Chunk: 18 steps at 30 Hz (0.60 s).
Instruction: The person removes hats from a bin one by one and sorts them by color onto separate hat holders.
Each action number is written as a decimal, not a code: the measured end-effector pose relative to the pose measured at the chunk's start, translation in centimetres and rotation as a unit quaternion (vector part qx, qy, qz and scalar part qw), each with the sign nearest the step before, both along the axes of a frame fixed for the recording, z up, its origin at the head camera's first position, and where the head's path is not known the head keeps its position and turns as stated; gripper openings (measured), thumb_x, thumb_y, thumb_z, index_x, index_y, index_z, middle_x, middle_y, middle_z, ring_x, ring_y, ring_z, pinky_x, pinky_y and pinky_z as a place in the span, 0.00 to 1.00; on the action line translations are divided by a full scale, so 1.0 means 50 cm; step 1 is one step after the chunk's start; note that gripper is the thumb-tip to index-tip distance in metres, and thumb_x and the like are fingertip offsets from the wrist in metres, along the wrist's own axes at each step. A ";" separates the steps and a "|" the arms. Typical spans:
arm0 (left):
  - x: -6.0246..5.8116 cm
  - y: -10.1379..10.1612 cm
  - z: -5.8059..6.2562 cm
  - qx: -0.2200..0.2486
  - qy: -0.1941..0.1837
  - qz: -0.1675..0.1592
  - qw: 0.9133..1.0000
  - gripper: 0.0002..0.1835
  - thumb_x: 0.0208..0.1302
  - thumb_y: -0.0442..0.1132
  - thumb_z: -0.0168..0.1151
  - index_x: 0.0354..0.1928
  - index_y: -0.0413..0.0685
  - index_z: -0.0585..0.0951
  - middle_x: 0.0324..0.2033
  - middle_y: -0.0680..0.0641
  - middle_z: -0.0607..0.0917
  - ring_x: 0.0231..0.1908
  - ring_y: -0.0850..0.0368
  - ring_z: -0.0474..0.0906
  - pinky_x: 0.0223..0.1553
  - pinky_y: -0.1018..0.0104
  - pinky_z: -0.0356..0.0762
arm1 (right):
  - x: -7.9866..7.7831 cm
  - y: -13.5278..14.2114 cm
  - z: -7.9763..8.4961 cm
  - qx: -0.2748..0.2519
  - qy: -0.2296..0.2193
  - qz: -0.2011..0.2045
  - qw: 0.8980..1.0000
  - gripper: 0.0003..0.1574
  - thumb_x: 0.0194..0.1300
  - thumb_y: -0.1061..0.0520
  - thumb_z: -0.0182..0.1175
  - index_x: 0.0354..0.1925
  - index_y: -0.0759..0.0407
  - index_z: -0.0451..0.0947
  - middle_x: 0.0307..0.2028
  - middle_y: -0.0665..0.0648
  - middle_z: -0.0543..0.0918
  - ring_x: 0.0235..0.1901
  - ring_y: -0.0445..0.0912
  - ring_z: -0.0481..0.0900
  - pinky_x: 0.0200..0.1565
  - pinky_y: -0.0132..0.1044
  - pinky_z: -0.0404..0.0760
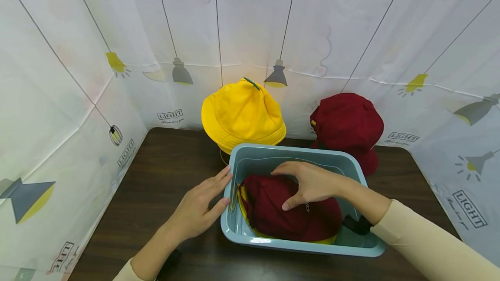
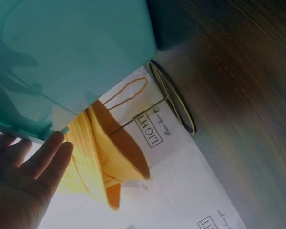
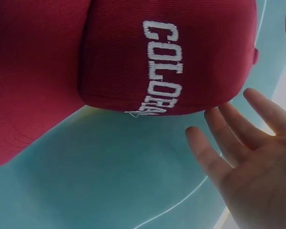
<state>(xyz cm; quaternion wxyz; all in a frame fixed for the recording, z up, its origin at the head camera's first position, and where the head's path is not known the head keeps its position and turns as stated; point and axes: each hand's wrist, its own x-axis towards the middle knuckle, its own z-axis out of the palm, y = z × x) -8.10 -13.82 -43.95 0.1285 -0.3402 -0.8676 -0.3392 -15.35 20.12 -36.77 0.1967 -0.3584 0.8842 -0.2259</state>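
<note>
A light blue plastic bin stands on the dark table. Inside it lies a dark red baseball cap with white lettering, on top of something yellow that shows only at its edges. My right hand reaches over the bin's right side, thumb and fingers spread apart above the cap. In the right wrist view the fingertips are close to the cap's lower edge; whether they touch it I cannot tell. My left hand rests its straight fingers on the bin's left rim.
Behind the bin a yellow bucket hat with a green stem sits on a wire stand. Another dark red cap is at the back right. A white curtain printed with lamps borders the table.
</note>
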 end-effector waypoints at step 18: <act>0.000 0.000 -0.004 0.000 0.004 0.000 1.000 0.31 0.77 0.44 0.58 0.78 0.43 0.69 0.79 0.50 0.64 0.73 0.51 0.70 0.68 0.45 0.72 | -0.006 -0.001 -0.018 0.029 -0.011 0.009 0.999 0.47 0.52 0.42 0.82 0.66 0.56 0.79 0.55 0.47 0.82 0.51 0.44 0.77 0.57 0.49 0.81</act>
